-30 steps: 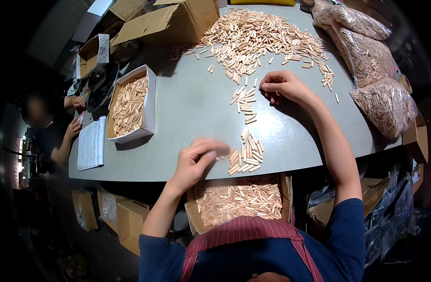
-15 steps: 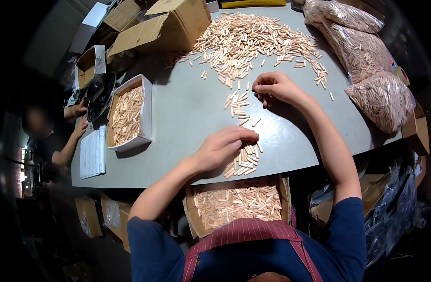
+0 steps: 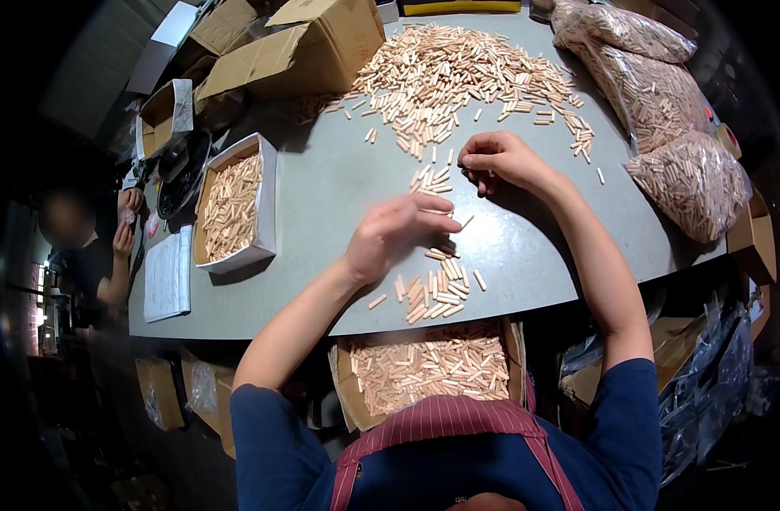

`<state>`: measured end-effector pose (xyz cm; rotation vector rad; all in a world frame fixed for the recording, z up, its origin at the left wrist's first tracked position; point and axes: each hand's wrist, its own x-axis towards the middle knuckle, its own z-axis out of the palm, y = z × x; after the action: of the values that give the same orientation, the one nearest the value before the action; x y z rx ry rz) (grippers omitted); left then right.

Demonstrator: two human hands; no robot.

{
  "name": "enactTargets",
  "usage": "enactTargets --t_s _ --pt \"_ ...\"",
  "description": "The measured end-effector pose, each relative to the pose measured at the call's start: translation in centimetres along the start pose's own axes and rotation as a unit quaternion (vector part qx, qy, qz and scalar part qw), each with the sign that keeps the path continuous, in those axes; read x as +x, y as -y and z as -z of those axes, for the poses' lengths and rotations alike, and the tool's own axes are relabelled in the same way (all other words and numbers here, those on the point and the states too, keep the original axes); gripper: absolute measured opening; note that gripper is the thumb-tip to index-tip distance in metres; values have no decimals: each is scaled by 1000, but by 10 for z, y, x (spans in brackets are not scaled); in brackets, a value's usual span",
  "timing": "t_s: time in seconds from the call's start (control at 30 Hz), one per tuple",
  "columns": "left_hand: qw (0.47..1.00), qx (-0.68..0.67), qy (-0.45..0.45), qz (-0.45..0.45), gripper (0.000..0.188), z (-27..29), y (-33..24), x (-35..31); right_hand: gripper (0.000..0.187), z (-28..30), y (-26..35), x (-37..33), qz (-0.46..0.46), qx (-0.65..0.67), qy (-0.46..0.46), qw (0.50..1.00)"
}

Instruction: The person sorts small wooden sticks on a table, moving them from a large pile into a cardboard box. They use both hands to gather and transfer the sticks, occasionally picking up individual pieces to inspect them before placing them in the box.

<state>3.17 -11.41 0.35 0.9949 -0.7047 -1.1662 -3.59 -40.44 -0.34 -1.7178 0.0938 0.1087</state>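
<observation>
Over the middle of the grey table, my left hand (image 3: 394, 234) is slightly blurred, its fingers stretched out above a few short wooden dowels. Below it lies a loose cluster of dowels (image 3: 441, 294) near the table's front edge. My right hand (image 3: 501, 162) rests farther up and to the right with its fingers curled; whatever they hold, if anything, is hidden. Beside its fingertips runs a thin trail of dowels (image 3: 430, 180). A large heap of dowels (image 3: 467, 68) spreads across the far side. Under the front edge sits a cardboard box (image 3: 514, 362) of dowels.
A white box (image 3: 266, 200) full of dowels stands at left beside papers (image 3: 169, 272). Clear plastic bags (image 3: 654, 102) of dowels line the right edge. An open cardboard box (image 3: 339, 51) lies at the far left. Another person's hands (image 3: 128, 217) are at the left edge.
My left hand has moved up and away from the front cluster, uncovering more dowels there. My right hand has stayed almost still. The other person's hands have come together.
</observation>
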Motion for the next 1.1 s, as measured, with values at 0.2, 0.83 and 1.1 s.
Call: enactTargets --t_s 0.2,0.83,1.1 --pt "991 102 72 36 51 -29 5 -9 19 0 0 0 0 8 3 1000" --pt "710 682 -140 -106 76 -1 9 -39 27 -8 -8 5 29 23 -96 995" --pt "645 756 -108 -42 117 -23 9 27 48 -11 -11 10 82 73 -210 972"
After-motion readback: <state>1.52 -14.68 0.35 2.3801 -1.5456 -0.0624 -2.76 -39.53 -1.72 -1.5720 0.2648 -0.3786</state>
